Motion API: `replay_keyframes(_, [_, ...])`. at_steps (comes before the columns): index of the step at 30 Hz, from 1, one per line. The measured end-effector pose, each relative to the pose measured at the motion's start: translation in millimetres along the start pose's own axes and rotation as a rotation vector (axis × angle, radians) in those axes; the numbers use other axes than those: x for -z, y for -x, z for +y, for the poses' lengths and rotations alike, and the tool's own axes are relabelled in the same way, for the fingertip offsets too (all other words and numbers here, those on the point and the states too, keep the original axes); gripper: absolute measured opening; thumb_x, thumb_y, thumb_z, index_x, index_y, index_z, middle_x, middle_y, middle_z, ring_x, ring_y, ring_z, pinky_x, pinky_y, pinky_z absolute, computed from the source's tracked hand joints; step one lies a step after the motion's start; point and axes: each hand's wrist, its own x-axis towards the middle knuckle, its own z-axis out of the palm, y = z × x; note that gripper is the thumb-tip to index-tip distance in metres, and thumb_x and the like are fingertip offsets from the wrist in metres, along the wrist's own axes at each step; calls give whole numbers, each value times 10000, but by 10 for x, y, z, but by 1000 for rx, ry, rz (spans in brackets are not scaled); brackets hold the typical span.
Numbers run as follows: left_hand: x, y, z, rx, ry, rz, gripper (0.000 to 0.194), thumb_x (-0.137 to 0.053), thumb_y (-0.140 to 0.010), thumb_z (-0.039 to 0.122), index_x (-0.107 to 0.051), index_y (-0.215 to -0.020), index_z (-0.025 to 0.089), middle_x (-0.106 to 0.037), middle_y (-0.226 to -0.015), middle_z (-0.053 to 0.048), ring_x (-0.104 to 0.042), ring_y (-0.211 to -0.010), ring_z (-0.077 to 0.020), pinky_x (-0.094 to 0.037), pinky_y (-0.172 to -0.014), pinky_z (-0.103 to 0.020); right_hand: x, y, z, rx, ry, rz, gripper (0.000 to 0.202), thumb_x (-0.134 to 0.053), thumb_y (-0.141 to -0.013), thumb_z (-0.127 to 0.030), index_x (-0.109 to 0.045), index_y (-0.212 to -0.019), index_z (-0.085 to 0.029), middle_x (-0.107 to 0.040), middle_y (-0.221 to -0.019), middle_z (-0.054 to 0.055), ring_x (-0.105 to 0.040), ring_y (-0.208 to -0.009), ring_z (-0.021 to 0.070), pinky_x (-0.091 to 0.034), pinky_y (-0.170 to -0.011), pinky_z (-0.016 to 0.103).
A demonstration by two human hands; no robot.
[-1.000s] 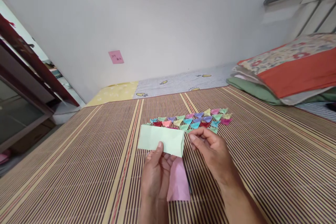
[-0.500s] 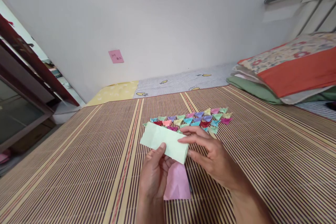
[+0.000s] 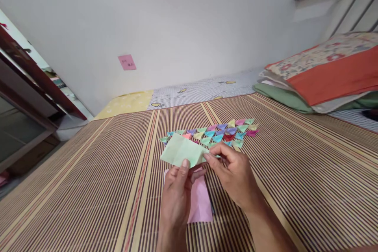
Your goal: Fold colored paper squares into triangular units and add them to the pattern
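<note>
A pale green sheet of paper [image 3: 180, 150], folded into a strip, is held up above the mat between both hands. My left hand [image 3: 177, 191] grips its lower edge, thumb on top and fingers underneath. At the right end, my right hand [image 3: 236, 171] pinches the paper between thumb and fingers, and that end is bent over. Below the hands lies pink paper [image 3: 201, 201], partly covered by my left hand. Beyond the green paper, rows of small folded paper pieces [image 3: 218, 138] in many colours lie on the mat, some hidden behind the sheet.
A striped bamboo mat [image 3: 88, 181] covers the bed. Folded bedding [image 3: 330, 75] is piled at the right. A pink note [image 3: 127, 62] is stuck to the white wall [image 3: 189, 27]. A doorway with a dark red frame [image 3: 44, 75] stands at the left.
My right hand has gone from resting spread fingers on the green paper to pinching its right end, which is now bent. The left hand still holds the lower edge.
</note>
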Motion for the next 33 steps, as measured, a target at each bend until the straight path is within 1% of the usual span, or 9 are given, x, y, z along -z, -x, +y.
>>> replay_keyframes(2, [-9,-2,-25,4,-12,-16,270,-855,-808,385,-812,-897,134,-829,-985,-130,-788,-949,-278,-633,-858,-357,-19,10,-3,-22,32,22,221,-625,-945,-262,-598,-733,-205,-543,-609,-47,-504,-531,123,-391,-517,233])
replay_keyframes(6, [-29,-9,-72,-23,-66,-12,306,-860,-805,349,-810,-1016,133,-827,-1019,-143,-789,-947,-274,-632,-848,-347,-59,30,-17,-34,81,36,221,-611,-952,-280,-601,-743,-208,-588,-607,-36,-540,-536,130,-409,-522,229])
replay_keyframes(9, [-24,-15,-91,-32,-99,42,292,-847,-814,361,-810,-955,109,-829,-952,-147,-794,-904,-274,-637,-819,-340,-81,36,-31,-37,79,30,228,-615,-953,-289,-588,-739,-215,-592,-606,-33,-556,-542,137,-424,-524,229])
replay_keyframes(12, [-10,-22,-91,-33,-93,91,310,-856,-801,368,-804,-954,104,-828,-926,-137,-796,-845,-258,-643,-752,-310,-86,31,-39,-51,38,2,236,-614,-956,-300,-585,-738,-214,-568,-596,-39,-543,-524,132,-412,-503,226])
replay_keyframes(15, [-12,-26,-78,-18,-48,100,312,-877,-776,347,-799,-962,108,-826,-921,-127,-794,-822,-238,-636,-697,-270,-83,27,-42,-62,-4,-12,231,-614,-956,-298,-583,-745,-210,-564,-614,-42,-540,-529,123,-411,-510,221])
replay_keyframes(19, [-35,-25,-59,4,17,101,308,-904,-744,310,-796,-955,113,-823,-904,-116,-787,-790,-217,-620,-653,-238,-95,38,-41,-63,-9,20,220,-631,-951,-301,-578,-758,-209,-582,-647,-38,-561,-571,125,-433,-544,217])
replay_keyframes(27, [-79,-20,-23,-29,100,158,373,-966,-638,270,-799,-937,123,-817,-872,-74,-750,-686,-164,-568,-563,-194,-145,68,-48,-33,13,44,205,-614,-960,-287,-549,-777,-221,-552,-639,-50,-508,-518,115,-398,-503,225])
replay_keyframes(30, [-86,-14,-11,-33,110,176,367,-969,-635,260,-802,-932,123,-813,-858,-57,-725,-652,-134,-539,-531,-175,-146,63,-66,-9,30,48,202,-603,-955,-275,-549,-769,-220,-555,-648,-46,-508,-522,116,-398,-509,232])
replay_keyframes(33, [-82,-19,-13,-32,114,190,349,-966,-637,254,-803,-917,123,-811,-858,-61,-717,-651,-132,-530,-532,-180,-140,62,-85,0,32,45,202,-600,-949,-270,-544,-761,-222,-554,-641,-46,-504,-520,117,-394,-506,235])
